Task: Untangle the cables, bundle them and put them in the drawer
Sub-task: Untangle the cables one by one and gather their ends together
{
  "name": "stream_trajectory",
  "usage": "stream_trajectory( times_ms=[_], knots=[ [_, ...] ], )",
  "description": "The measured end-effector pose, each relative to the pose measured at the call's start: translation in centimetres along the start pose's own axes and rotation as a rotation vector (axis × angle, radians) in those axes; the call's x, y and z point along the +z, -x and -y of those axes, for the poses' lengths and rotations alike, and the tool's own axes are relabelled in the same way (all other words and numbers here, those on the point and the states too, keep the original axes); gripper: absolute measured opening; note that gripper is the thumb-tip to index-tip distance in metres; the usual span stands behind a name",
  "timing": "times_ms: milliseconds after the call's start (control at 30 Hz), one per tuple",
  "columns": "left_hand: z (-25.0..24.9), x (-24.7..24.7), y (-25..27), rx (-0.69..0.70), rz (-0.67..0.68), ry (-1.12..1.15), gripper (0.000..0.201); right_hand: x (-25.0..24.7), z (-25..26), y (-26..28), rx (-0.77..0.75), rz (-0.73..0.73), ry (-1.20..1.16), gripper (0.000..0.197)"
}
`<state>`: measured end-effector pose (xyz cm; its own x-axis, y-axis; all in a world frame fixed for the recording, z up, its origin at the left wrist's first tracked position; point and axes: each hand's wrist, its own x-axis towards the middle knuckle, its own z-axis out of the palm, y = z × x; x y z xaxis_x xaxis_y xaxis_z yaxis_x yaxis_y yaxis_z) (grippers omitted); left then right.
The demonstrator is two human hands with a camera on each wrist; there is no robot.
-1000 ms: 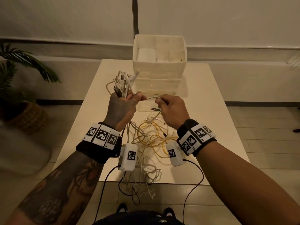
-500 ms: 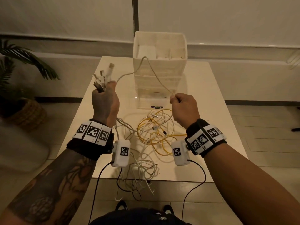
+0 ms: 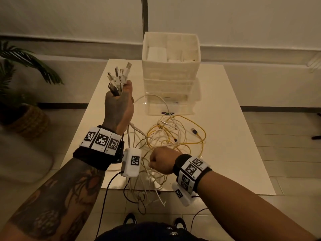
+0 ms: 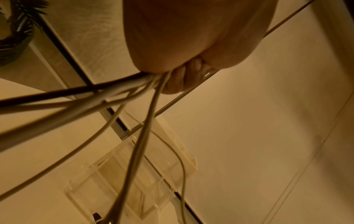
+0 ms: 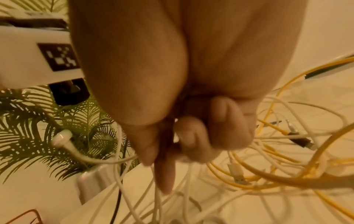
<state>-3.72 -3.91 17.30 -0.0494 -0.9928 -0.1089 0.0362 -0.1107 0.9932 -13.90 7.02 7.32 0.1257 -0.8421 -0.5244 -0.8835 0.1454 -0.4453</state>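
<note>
My left hand (image 3: 119, 105) is raised over the table's left side and grips a bunch of white cable ends (image 3: 119, 77), plugs sticking up. Their cords (image 4: 134, 91) run down out of the fist (image 4: 191, 37). A tangle of white and yellow cables (image 3: 175, 138) lies mid-table and spills over the front edge. My right hand (image 3: 160, 160) is low at the tangle's near side, fingers curled (image 5: 191, 144), pinching a white cable (image 5: 114, 160). The white drawer unit (image 3: 171, 66) stands at the back, its clear bottom drawer (image 3: 184, 108) pulled out.
The white table (image 3: 234, 136) has bare surface on its right side. A loose dark USB plug (image 3: 194, 131) lies right of the tangle. A potted palm (image 3: 20, 70) in a woven basket (image 3: 29, 120) stands on the floor to the left.
My right hand has dropped from near the drawer to the tangle's front edge. The white cable that arched between both hands now lies slack by the drawer. My left hand stays raised with the plug ends.
</note>
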Motion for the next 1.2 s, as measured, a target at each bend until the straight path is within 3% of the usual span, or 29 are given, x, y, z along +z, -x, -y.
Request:
stream_trajectory(
  times_ms=[167,233,300,400,467,600,700,767,933,1033,1200],
  knots=[
    [0.1,-0.4,0.1,0.004,-0.042,-0.03,0.023,-1.6,0.2,1.7,0.02,0.254,0.192,0.042],
    [0.1,-0.7,-0.2,0.006,-0.057,-0.052,0.024,-2.9,0.0,2.7,0.037,0.253,0.192,0.043],
    [0.1,-0.8,-0.4,0.005,-0.068,-0.07,0.023,-4.6,-0.5,3.2,0.051,0.103,0.143,0.043],
    [0.4,-0.7,-0.6,0.013,-0.074,-0.09,0.024,-6.9,-2.1,2.7,0.123,-0.329,-0.009,0.034],
    [0.6,-0.6,-0.7,0.013,-0.065,-0.073,0.035,-7.2,-3.1,1.6,0.206,-0.447,-0.062,0.026],
    [0.9,-0.2,-0.9,-0.029,-0.038,-0.01,0.058,-5.1,-3.6,-1.0,0.272,-0.287,-0.058,0.045],
    [0.8,-0.4,-0.9,-0.02,-0.026,-0.011,0.065,-3.8,-3.4,-2.2,0.228,-0.314,-0.199,0.029],
    [0.6,-0.7,-0.9,-0.014,-0.017,-0.019,0.063,-3.8,-2.9,-2.4,0.161,-0.351,-0.295,0.016],
    [0.7,-1.6,-1.3,-0.006,-0.021,-0.055,0.057,-6.6,-0.5,-0.6,-0.127,-0.341,-0.454,0.03],
    [0.5,-1.6,-1.3,-0.01,-0.015,-0.043,0.033,-7.9,0.5,0.4,-0.223,-0.154,-0.386,0.025],
    [-0.2,-1.2,-0.8,-0.005,-0.004,0.021,0.03,-5.0,1.1,0.3,-0.159,0.194,-0.201,0.017]
  ],
)
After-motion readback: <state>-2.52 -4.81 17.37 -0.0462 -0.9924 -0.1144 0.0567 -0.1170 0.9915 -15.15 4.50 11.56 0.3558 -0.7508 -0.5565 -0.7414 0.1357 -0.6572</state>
